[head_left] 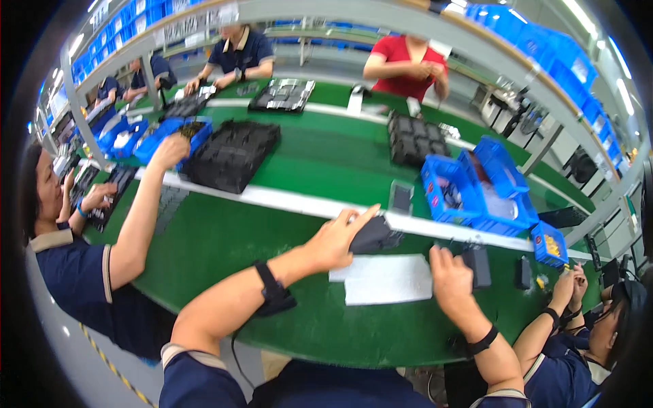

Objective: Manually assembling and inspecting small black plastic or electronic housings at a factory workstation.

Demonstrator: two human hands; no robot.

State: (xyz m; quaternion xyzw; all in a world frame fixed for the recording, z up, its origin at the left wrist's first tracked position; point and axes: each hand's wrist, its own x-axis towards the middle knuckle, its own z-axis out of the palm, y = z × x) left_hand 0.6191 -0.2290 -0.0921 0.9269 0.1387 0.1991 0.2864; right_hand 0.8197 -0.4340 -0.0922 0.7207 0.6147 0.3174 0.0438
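My left hand (335, 239) grips a dark, boxy plastic part (374, 234) at the table's middle, its index finger stretched out along the top. Below that part, white sheets (388, 280) lie flat on the green tabletop. My right hand (451, 277) is at the right edge of the sheets with its fingers curled in. Whether anything small is between those fingers cannot be made out. Just right of it a black block-shaped part (479, 266) stands on the table, and a smaller black piece (522, 273) sits farther right.
A small clear-topped piece (401, 197) lies on the white strip ahead. Blue bins (452, 190) stand beyond my right hand, a small bin (549, 243) of yellow pieces beside them. Black trays (231, 155) are across the table. Co-workers sit close at left and right; others work opposite.
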